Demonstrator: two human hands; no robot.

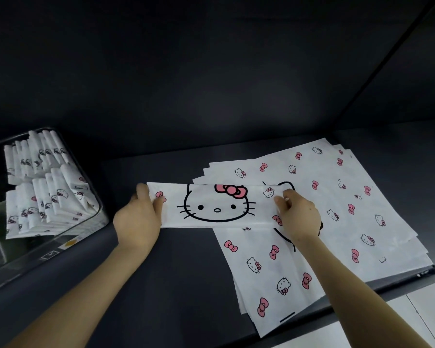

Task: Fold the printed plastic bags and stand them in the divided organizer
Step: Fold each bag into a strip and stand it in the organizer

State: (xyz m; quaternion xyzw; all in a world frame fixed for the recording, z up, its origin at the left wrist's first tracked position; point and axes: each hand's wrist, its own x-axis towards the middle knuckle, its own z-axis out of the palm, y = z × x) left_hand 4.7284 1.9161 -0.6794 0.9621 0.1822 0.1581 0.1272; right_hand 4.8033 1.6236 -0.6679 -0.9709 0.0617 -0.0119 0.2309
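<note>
White plastic, cat-face print: the bag in hand (216, 205) is lying as a long narrow strip across the dark tabletop (186, 259), with its right end overlapping the stack of flat bags (337, 222). I'm watching over the feed. The left hand (138, 219) is gripping the strip's left end, thumb on top and fingers wrapping the edge. The right hand (298, 217) is pinching the right end with curled fingers. I'm judging both ends are being held to stop the slippery layers springing open and to keep the edges lined up for a crosswise fold. At far left the organizer (101, 209) is sitting well apart from the strip, with folded bags (48, 197) standing upright in its compartments. I'm guessing it's parked on that side for an easy left-hand drop. Plenty of flat bags are waiting, so I'm calling the task partway through.
</note>
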